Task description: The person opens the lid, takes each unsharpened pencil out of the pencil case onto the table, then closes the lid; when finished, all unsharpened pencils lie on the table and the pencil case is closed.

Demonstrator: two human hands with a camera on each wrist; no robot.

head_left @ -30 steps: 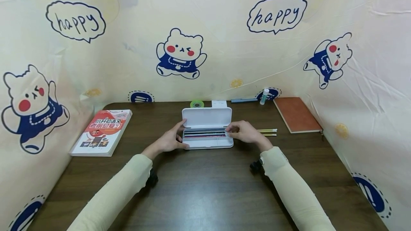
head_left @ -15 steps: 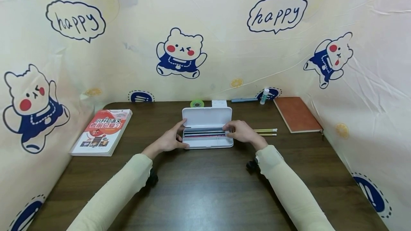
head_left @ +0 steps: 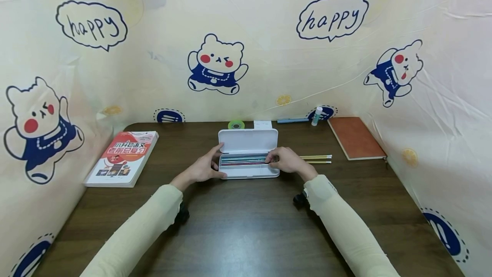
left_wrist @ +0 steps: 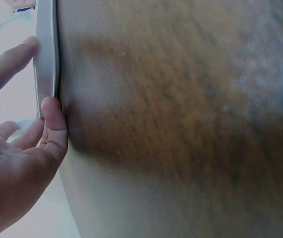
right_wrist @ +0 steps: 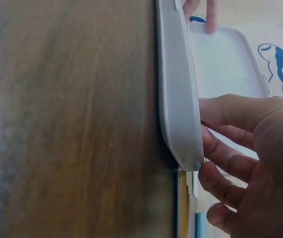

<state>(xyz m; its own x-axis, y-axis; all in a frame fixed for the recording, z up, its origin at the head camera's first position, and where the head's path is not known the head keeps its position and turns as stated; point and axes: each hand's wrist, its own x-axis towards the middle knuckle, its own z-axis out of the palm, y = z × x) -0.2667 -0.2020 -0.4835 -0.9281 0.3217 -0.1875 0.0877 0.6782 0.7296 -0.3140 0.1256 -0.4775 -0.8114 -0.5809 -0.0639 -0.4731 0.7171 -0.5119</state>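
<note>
Both hands at the open pencil case (head_left: pixel 240 173).
Head: case sits mid-table (head_left: pixel 238 225), lid up, pencils (head_left: pixel 243 161) lying inside; left hand (head_left: pixel 201 169) holds its left end, right hand (head_left: pixel 286 160) has curled fingers at the pencils' right ends (can't tell if pinching one); yellow pencils (head_left: pixel 319 157) lie on the table right of the case. Left wrist: digits spread, gripping the case corner. Right wrist: fingertips at the case's right end, their contact inside hidden by the wall.

Right hand (head_left: pixel 285 160) farther left, pencils (head_left: pixel 321 157) more exposed
</note>
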